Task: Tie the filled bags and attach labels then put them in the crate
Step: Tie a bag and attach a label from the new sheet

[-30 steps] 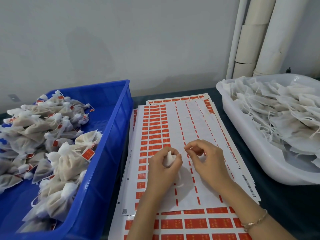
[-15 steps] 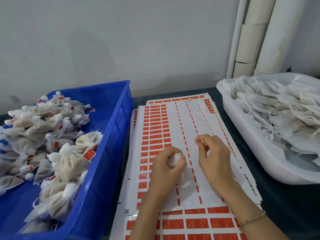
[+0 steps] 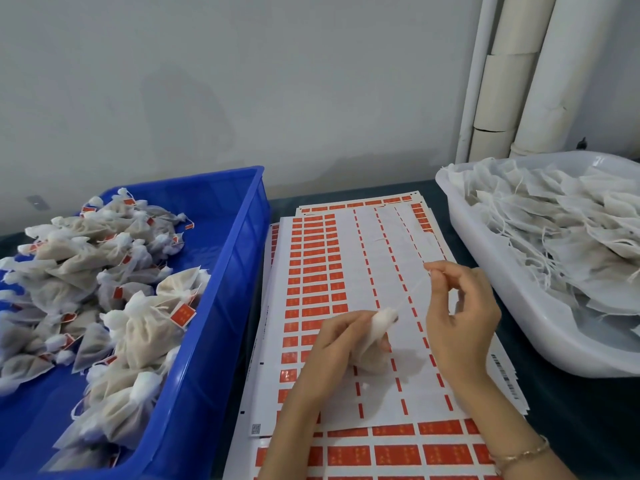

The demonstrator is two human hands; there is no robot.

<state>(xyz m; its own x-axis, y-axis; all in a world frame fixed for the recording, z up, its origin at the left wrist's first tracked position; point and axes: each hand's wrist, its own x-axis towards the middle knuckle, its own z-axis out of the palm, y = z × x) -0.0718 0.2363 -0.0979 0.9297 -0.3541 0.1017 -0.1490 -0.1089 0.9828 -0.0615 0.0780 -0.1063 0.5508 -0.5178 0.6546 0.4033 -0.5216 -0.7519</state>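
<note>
In the grip of the left hand (image 3: 336,344) is the bag (image 3: 375,329) in work: a small white filled pouch whose gathered neck the curled fingers hold, its body hanging below the fist and seeming to rest on the paper underneath. From that neck a thin white string (image 3: 414,291) runs up and away to the right hand (image 3: 464,323), which pinches its end between thumb and forefinger, the other fingers loosely bent. The string looks drawn fairly straight, so I judge the tying to be under way, the knot not yet finished; no label shows on this bag. Beneath both hands lie the label sheets (image 3: 346,265), stacked on the dark table (image 3: 571,410). On the top sheet the orange labels stand in columns on the left hand's side, while the columns under and beyond the right hand are peeled bare. Outward from the left hand stands the blue crate (image 3: 225,306), holding a heap of tied bags (image 3: 145,327) with orange labels on them, so a good share of the work looks done. Outward from the right hand is a white tub (image 3: 526,317), heaped with untied bags (image 3: 554,230) trailing loose strings, so plenty is left: close this knot, stick a label on, put the bag in the crate, then carry on through the tub.
</note>
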